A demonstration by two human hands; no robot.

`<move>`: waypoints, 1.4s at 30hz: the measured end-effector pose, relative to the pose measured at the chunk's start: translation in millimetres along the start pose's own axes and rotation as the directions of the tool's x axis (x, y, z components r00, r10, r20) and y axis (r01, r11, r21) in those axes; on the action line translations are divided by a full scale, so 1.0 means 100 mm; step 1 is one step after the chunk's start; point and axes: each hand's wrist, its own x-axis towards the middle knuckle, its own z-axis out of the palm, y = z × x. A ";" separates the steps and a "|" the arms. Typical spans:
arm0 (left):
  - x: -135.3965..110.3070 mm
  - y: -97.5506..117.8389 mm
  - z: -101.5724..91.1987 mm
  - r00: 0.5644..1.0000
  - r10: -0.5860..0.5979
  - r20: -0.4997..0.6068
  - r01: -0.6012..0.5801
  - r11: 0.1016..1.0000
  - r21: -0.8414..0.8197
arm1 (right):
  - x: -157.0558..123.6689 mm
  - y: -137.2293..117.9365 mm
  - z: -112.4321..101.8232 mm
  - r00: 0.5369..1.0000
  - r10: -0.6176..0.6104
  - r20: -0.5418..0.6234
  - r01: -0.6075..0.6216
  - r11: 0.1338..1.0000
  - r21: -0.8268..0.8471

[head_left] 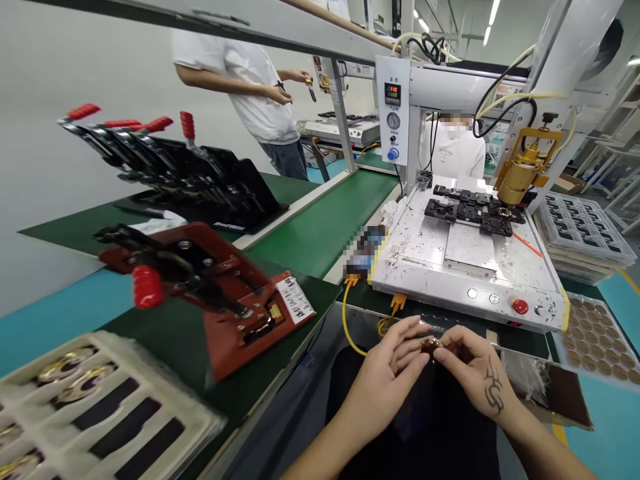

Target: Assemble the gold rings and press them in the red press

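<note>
Both my hands meet low in the middle, in front of the white machine. My left hand (387,367) and my right hand (473,367) pinch a small brown-gold part (430,345) between their fingertips. The right hand bears a dark tattoo on its back. The part is too small to make out in detail. A red clamp jig (220,287) with a red-capped lever lies on the green mat to the left of my hands.
A white dispensing machine (470,267) holds black fixtures and a brass nozzle. A foam tray (95,407) sits near left, a tray of round discs (597,337) at right, black clamp jigs (190,180) behind. A person in white stands at the back; another sits behind the machine.
</note>
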 end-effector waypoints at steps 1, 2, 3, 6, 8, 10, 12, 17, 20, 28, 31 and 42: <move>0.00 0.01 0.00 0.999 -0.027 -0.035 0.025 0.999 -0.042 | 0.02 0.00 0.03 0.997 0.070 -0.013 -0.069 0.993 0.092; 0.00 0.02 0.00 0.997 -0.049 -0.059 0.045 0.997 -0.064 | 0.03 0.01 0.07 0.992 0.126 -0.014 -0.122 0.977 0.174; 0.00 0.03 0.00 0.995 -0.063 -0.073 0.058 0.996 -0.068 | 0.04 0.02 0.12 0.987 0.162 -0.006 -0.156 0.958 0.239; -0.02 0.04 0.00 0.993 -0.060 -0.101 0.056 0.998 -0.041 | 0.04 0.08 0.23 0.978 0.207 0.036 -0.207 0.921 0.331; -0.04 0.06 0.00 0.992 -0.049 -0.119 0.046 0.999 -0.026 | 0.04 0.09 0.27 0.978 0.203 0.052 -0.209 0.916 0.342; -0.06 0.08 -0.01 0.990 -0.050 -0.134 0.047 0.999 -0.021 | 0.04 0.09 0.28 0.980 0.190 0.067 -0.201 0.920 0.335; -0.08 0.10 -0.01 0.988 -0.053 -0.144 0.052 0.999 -0.015 | 0.04 0.07 0.28 0.980 0.174 0.091 -0.195 0.928 0.319; -0.11 0.12 -0.01 0.988 -0.048 -0.148 0.053 0.998 0.026 | 0.04 0.04 0.30 0.978 0.180 0.102 -0.203 0.936 0.288; -0.12 0.14 -0.04 0.988 -0.035 -0.148 0.045 0.997 0.067 | 0.04 0.06 0.31 0.978 0.177 0.108 -0.199 0.947 0.252; -0.13 0.23 -0.19 0.980 0.021 -0.199 0.023 0.976 0.218 | 0.32 -0.08 0.19 0.856 -0.340 0.389 0.414 0.902 -0.122; -0.22 0.42 -0.31 0.982 0.062 -0.178 -0.003 0.949 0.315 | 0.48 -0.16 0.27 0.764 -0.459 0.454 0.573 0.806 -0.150; -0.23 1.65 -1.88 0.725 0.674 0.138 -0.306 0.136 0.942 | 1.05 -0.20 0.77 0.836 -0.470 0.282 0.510 0.856 -0.084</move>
